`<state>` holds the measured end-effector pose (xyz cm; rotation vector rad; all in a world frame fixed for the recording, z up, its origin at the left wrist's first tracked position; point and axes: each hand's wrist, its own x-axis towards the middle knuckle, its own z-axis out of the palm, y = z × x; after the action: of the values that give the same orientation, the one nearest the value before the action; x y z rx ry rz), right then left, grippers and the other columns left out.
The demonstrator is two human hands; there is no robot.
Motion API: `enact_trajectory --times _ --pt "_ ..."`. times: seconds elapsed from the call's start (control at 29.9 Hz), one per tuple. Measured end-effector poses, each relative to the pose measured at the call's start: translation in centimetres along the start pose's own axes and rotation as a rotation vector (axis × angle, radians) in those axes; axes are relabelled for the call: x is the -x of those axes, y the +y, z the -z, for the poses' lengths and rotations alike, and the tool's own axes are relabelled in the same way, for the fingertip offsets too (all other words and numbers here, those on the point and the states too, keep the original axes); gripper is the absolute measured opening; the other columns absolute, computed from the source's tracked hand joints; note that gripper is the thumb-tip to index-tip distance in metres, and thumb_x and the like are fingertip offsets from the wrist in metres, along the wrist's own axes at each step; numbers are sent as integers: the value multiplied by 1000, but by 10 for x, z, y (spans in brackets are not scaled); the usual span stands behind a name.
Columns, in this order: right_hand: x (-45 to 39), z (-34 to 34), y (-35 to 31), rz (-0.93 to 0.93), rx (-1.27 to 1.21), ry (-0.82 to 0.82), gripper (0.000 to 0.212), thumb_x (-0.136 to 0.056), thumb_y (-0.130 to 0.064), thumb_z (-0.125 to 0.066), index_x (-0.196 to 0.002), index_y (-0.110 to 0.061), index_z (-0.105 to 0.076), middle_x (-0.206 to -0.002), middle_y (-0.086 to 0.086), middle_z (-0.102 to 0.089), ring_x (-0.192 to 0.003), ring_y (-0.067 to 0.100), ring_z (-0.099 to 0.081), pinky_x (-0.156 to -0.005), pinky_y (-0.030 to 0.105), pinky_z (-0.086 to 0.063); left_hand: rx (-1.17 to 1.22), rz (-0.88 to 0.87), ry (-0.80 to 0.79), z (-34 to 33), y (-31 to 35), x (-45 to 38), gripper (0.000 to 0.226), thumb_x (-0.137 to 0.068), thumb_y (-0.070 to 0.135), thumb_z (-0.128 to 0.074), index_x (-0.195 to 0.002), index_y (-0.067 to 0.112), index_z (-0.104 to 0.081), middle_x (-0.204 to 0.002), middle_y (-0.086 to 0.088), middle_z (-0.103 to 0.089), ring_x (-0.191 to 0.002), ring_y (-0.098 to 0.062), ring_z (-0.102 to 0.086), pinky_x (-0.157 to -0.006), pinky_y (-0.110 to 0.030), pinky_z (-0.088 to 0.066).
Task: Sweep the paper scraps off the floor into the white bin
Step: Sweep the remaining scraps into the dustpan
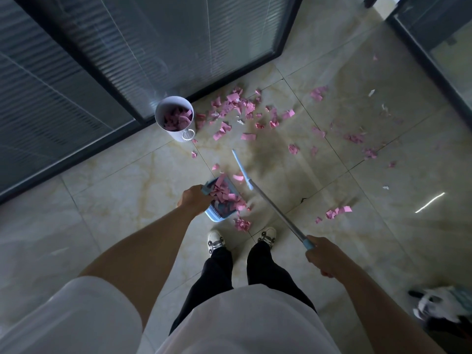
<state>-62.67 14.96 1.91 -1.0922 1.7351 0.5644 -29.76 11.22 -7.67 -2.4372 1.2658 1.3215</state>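
The left hand, arm outstretched, is gripping a blue dustpan loaded with pink paper scraps; the right hand is clasping the broom handle; the white bin is standing by the glass wall; no readable writing

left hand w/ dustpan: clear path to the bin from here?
Probably yes. The left hand holds the loaded dustpan; only scraps lie on the floor before the open bin.
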Motion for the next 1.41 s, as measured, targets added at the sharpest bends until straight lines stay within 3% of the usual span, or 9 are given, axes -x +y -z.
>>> enact_trajectory --times 0.27,0.4,0.5,0.6,0.67,0.77,0.94,1.1,1.41 --pt "-27 -6 -44 24 69 53 45 -92 -12 -38 -136 -8 -45 -89 10 -57 -58 19 -56 -43 24 -43 -20 0 12 4 -26 9 29 -91 27 -46 -111 13 -62 -110 -13 -67 -86 -28 -55 -72 -28 -42" --pt "-35 -22 -84 64 218 45 42 -92 -9 -41 -132 0 -49 -97 15 -59 -71 24 -61 -64 32 -54 22 43 44 9 -51 11 22 -87 25 -53 -104 16 -64 -105 -10 -68 -80 -24 -52 -69 -27 -40" --pt "-39 -32 -102 111 367 50 40 -88 -8 -41 -126 -3 -54 -93 15 -66 -69 25 -65 -57 27 -48 -30 31 44 12 -68 12 24 -90 27 -52 -105 14 -65 -102 -10 -69 -78 -22 -52 -70 -26 -39" --pt "-40 -38 -104 146 547 112 44 -91 -9 -39 -134 -11 -47 -115 13 -63 -97 28 -64 -72 31 -48 -31 42 42 17 -82 14 24 -88 29 -55 -106 17 -66 -101 -9 -70 -83 -27 -59 -71 -25 -40" --pt "-37 -39 -99 160 701 161 47 -94 -10 -36 -141 -15 -40 -124 10 -60 -110 28 -60 -81 35 -48 -26 46 43 21 -88 14 27 -87 27 -58 -111 16 -66 -110 -11 -69 -98 -30 -62 -75 -25 -40" --pt "-30 -38 -83 171 824 224 45 -96 -11 -35 -140 -16 -40 -121 7 -62 -107 26 -62 -77 33 -47 -47 34 37 23 -88 14 28 -88 25 -56 -113 13 -64 -113 -13 -68 -103 -32 -62 -77 -27 -42" --pt "-14 -40 -44 130 850 241 44 -98 -14 -33 -141 -19 -39 -111 4 -65 -100 24 -66 -70 32 -46 -170 -18 22 31 -83 10 31 -94 27 -48 -115 8 -61 -116 -15 -66 -106 -32 -61 -86 -33 -47" --pt "3 -49 6 51 776 231 53 -97 -16 -32 -149 -23 -26 -113 3 -66 -98 22 -66 -77 33 -52 -246 -22 3 35 -74 10 32 -94 26 -50 -120 11 -61 -121 -16 -64 -111 -35 -59 -92 -38 -47" --pt "22 -41 60 -32 634 231 42 -94 -23 -35 -131 -28 -53 -116 1 -65 -103 23 -65 -86 34 -51 -303 -40 8 25 -62 24 30 -93 24 -53 -120 11 -60 -121 -14 -64 -109 -32 -60 -90 -35 -48"
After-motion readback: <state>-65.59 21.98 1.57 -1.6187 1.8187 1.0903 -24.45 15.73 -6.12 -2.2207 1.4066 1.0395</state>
